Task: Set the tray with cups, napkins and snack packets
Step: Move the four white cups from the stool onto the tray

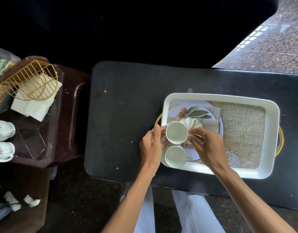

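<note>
I see a white cup point(176, 132) at the left end of the white tray point(271, 132), held between both hands: left hand point(151, 145) fingers curled against its left side, right hand point(207, 147) pinching its right side. A second cup point(175, 156) stands just nearer me, touching it. Napkins point(35, 105) under a gold wire holder point(32, 79) lie well left of the tray.

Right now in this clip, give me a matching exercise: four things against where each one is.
Things:
1. far cup
2. near cup
3. napkins
4. tray

Places:
A. on the black table
B. under the gold wire holder on the brown stool
C. held between both hands
D. in the tray's near left corner, untouched

Pairs: 1-C, 2-D, 3-B, 4-A
</note>
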A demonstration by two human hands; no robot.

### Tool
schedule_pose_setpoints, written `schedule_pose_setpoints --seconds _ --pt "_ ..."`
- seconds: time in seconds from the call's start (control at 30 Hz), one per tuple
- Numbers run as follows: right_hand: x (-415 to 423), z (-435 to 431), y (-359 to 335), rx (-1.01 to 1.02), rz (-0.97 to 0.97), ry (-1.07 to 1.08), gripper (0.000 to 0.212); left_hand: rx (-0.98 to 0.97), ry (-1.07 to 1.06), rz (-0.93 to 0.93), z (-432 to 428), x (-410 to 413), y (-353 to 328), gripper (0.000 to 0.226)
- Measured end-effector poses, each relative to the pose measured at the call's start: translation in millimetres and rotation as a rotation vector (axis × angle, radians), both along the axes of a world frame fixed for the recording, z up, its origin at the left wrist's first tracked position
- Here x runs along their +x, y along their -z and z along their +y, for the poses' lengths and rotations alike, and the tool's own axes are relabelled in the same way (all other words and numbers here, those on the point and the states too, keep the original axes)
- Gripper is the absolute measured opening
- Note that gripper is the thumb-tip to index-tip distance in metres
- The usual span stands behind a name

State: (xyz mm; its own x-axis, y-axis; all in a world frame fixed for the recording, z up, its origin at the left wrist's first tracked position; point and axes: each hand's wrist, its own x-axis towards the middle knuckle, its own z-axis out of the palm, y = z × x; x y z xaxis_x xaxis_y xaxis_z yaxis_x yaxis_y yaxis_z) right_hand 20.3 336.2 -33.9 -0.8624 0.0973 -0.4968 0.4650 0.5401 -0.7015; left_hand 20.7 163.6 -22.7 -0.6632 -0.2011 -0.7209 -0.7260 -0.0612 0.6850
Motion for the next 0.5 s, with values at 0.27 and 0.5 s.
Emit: schedule_pose_setpoints --seconds 0.27,0.5 --pt "10 -24 -27 0.054 0.146 -0.055 0.057 0.095 -0.013 0.04 -34 1 -7 0.058" --pt "11 -114 -41 0.191 0.328 -0.357 0.064 -0.056 -0.08 0.136 -117 16 -32 0.043"
